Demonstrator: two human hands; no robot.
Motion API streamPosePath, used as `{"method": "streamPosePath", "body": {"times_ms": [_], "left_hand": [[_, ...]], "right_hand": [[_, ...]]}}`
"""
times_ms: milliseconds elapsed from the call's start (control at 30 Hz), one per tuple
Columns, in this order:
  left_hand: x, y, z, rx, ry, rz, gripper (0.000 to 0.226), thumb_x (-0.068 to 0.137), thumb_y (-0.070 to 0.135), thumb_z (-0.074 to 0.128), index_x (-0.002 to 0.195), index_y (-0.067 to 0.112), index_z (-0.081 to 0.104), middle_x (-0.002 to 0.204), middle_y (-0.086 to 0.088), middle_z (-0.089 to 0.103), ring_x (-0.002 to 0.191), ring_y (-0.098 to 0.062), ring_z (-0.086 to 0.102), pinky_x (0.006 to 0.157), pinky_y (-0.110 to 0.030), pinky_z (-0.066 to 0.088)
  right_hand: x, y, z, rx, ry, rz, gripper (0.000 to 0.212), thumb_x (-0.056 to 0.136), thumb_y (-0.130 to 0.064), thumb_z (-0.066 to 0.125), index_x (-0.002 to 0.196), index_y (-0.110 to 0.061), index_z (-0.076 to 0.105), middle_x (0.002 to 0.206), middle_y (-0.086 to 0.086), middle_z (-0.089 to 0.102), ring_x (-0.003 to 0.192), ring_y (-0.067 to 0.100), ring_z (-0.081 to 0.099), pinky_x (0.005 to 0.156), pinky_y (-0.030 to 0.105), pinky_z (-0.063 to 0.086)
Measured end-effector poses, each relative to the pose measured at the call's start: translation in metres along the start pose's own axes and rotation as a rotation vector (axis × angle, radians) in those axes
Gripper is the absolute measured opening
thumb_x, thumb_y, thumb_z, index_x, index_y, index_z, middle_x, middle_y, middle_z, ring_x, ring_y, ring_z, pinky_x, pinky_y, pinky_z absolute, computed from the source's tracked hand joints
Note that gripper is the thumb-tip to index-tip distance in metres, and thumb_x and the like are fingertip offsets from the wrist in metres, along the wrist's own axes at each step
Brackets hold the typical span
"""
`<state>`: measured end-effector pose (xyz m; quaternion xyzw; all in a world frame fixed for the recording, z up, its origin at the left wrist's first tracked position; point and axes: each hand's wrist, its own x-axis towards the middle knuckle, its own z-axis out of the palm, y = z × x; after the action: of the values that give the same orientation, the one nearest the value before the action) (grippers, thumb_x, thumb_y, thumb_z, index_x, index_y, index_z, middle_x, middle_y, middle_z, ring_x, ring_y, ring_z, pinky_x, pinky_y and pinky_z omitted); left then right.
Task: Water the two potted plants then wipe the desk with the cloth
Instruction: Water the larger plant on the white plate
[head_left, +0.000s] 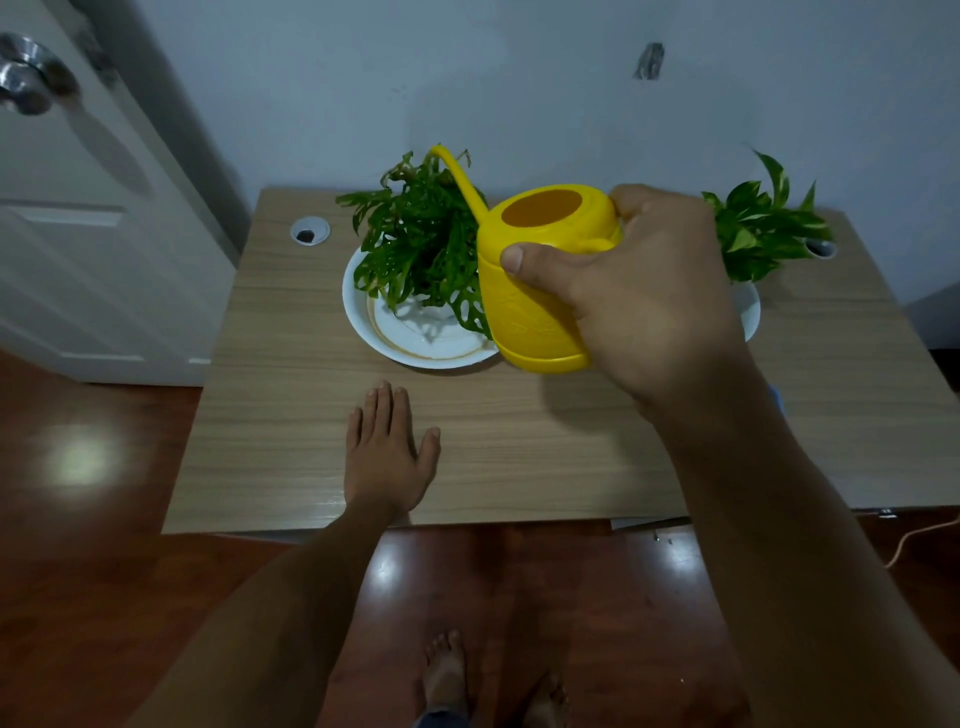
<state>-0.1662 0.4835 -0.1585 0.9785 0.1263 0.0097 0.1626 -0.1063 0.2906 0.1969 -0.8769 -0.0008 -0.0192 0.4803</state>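
Note:
My right hand (644, 301) grips a yellow watering can (540, 280) held above the wooden desk (519, 447). Its long spout points up and back over the left plant (421, 244), a holed-leaf plant standing in a white dish (363, 322). The second plant (763, 228), with variegated leaves, stands at the desk's back right on another white dish (750, 312), partly hidden behind my hand. My left hand (387, 457) lies flat on the desk, fingers straight, in front of the left dish. A sliver of blue (775, 396) shows behind my right forearm; no cloth can be made out.
A round cable hole (310, 230) sits at the desk's back left, another (821, 248) at the back right. A white door (78, 208) stands left of the desk. The floor is dark red wood, my bare feet (493, 680) stand on it, and a cord (914, 540) trails at right.

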Motion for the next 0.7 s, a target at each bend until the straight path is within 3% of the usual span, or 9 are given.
{"method": "streamPosePath", "body": {"times_ms": [400,500,567,700], "left_hand": [[0.000,0.000,-0.001,-0.014,-0.011,-0.001,0.081,0.104,0.061,0.032,0.166,0.011,0.019,0.175,-0.012,0.012,0.163,-0.025,0.003,0.131,-0.049,0.006],[0.000,0.000,-0.001,-0.009,-0.011,-0.003,0.081,0.104,0.062,0.032,0.166,0.011,0.019,0.174,-0.012,0.012,0.163,-0.026,0.003,0.131,-0.049,0.006],[0.000,0.001,-0.002,-0.011,-0.010,-0.003,0.081,0.104,0.061,0.032,0.166,0.011,0.019,0.174,-0.012,0.013,0.163,-0.026,0.004,0.131,-0.048,0.005],[-0.001,0.002,-0.002,-0.002,0.000,0.001,0.080,0.104,0.060,0.032,0.165,0.010,0.021,0.174,-0.013,0.014,0.163,-0.026,0.005,0.131,-0.048,0.005]], "right_hand": [[0.004,-0.001,-0.002,-0.016,0.008,-0.001,0.044,0.073,-0.048,0.089,0.096,-0.019,0.065,0.086,-0.008,0.065,0.071,0.002,0.057,0.057,0.020,0.039],[0.004,0.001,-0.007,-0.034,0.031,0.005,0.041,0.072,-0.047,0.089,0.085,-0.021,0.060,0.077,-0.009,0.060,0.064,0.001,0.053,0.051,0.014,0.035],[0.004,0.003,-0.010,-0.049,0.046,0.008,0.044,0.071,-0.048,0.090,0.078,-0.021,0.055,0.074,-0.009,0.057,0.063,0.003,0.052,0.052,0.019,0.036],[0.003,0.007,-0.016,-0.052,0.051,0.030,0.048,0.071,-0.049,0.090,0.095,-0.017,0.064,0.087,-0.004,0.064,0.075,0.013,0.059,0.059,0.026,0.040]]}}
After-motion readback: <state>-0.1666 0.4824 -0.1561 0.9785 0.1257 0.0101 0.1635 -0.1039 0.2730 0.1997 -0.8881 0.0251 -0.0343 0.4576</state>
